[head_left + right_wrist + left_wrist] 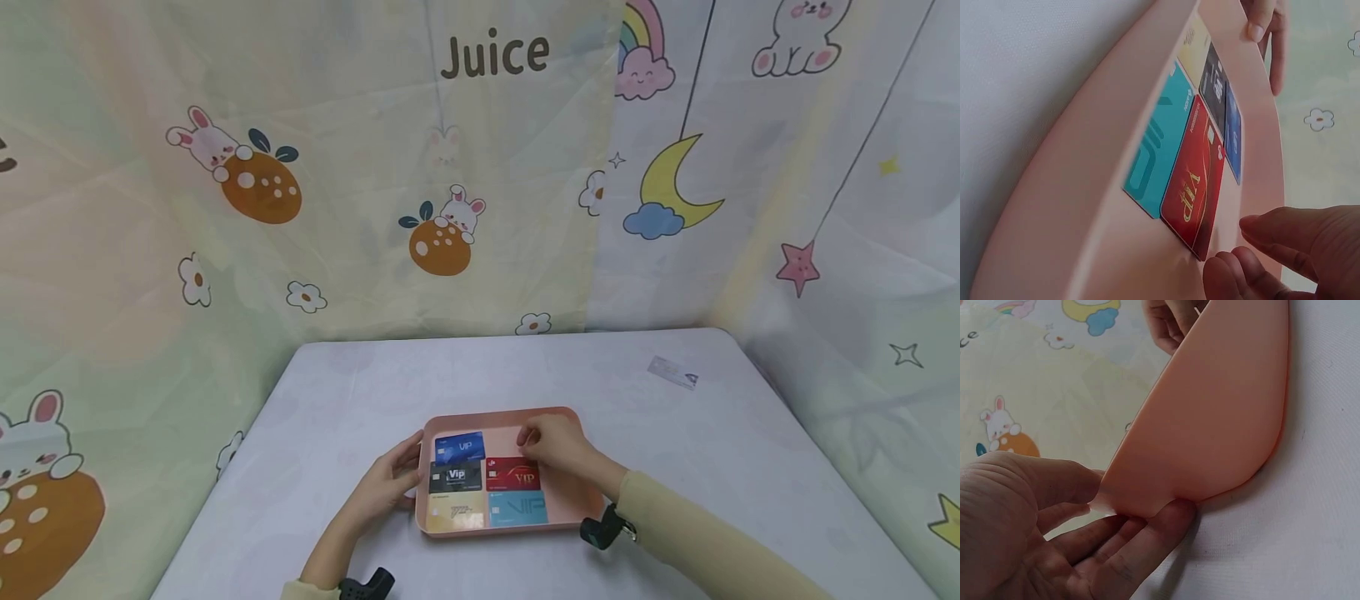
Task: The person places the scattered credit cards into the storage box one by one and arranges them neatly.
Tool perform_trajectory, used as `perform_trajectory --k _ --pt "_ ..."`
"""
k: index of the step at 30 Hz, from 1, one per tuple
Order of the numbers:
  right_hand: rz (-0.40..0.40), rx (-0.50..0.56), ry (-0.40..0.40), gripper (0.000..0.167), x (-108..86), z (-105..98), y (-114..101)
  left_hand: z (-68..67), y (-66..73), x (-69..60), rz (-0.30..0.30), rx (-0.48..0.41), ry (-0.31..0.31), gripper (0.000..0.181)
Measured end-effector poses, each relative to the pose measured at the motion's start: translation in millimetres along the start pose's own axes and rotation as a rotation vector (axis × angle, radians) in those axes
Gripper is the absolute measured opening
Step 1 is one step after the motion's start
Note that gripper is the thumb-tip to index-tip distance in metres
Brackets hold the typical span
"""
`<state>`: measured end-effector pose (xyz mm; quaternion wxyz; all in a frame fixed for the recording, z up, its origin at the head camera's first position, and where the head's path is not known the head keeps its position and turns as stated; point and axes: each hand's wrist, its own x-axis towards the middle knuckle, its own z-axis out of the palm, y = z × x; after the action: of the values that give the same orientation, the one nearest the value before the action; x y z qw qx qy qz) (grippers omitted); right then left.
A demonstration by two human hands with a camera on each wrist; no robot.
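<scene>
A pink tray [573, 500] lies on the table with several cards flat inside it. The left column has a blue card [460, 447] at the back, a black card [455, 477] in the middle and a gold card [456, 512] in front. To their right a red card [1194, 178] lies behind a teal card [1159, 147]. My left hand [393, 479] grips the tray's left rim, thumb on top and fingers against the outer wall. Above the tray, my right hand [558, 442] is beside the red card's far right corner, thumb and fingers apart with nothing visible between them.
A pale, printed strip-like card [673, 372] lies at the back right of the white table [360, 392]. Printed fabric [360, 167] hangs behind and beside the table. Each wrist wears a black camera mount [602, 529].
</scene>
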<state>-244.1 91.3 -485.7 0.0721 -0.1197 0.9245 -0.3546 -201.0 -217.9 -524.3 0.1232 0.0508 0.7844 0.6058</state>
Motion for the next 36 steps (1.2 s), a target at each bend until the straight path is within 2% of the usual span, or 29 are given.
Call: perform_trajectory --k 4,10,13,17,21,25,29,36 --pt "0.01 -0.012 -0.013 0.006 1.4 -4.8 -0.7 -0.1 0.8 -0.6 0.001 0.001 0.0 0.071" --pt "0.009 -0.061 0.024 0.007 8.2 -17.2 4.4 -1.6 2.4 -1.2 -0.007 0.006 0.012 0.071" --pt "-0.03 -0.066 0.014 0.007 12.3 -15.7 4.0 -2.7 2.5 -1.5 -0.011 0.007 0.017 0.071" --pt "-0.178 -0.145 -0.072 0.013 16.3 -4.2 -0.5 -2.5 2.0 -0.8 -0.007 0.002 0.009 0.07" --pt "-0.359 -0.328 -0.206 0.024 16.4 8.1 -8.6 -1.1 1.5 -0.2 -0.003 0.005 0.002 0.07" --pt "-0.449 -0.505 -0.299 0.032 15.2 18.5 -18.5 -0.9 1.2 -0.8 -0.009 0.006 0.008 0.07" --pt "-0.44 -0.578 -0.339 0.038 14.1 23.3 -25.3 -0.7 2.1 -0.4 -0.01 0.005 0.007 0.07" --pt "-0.402 -0.632 -0.334 0.042 17.7 30.8 -26.6 -0.4 1.9 -0.7 -0.002 0.023 0.01 0.069"
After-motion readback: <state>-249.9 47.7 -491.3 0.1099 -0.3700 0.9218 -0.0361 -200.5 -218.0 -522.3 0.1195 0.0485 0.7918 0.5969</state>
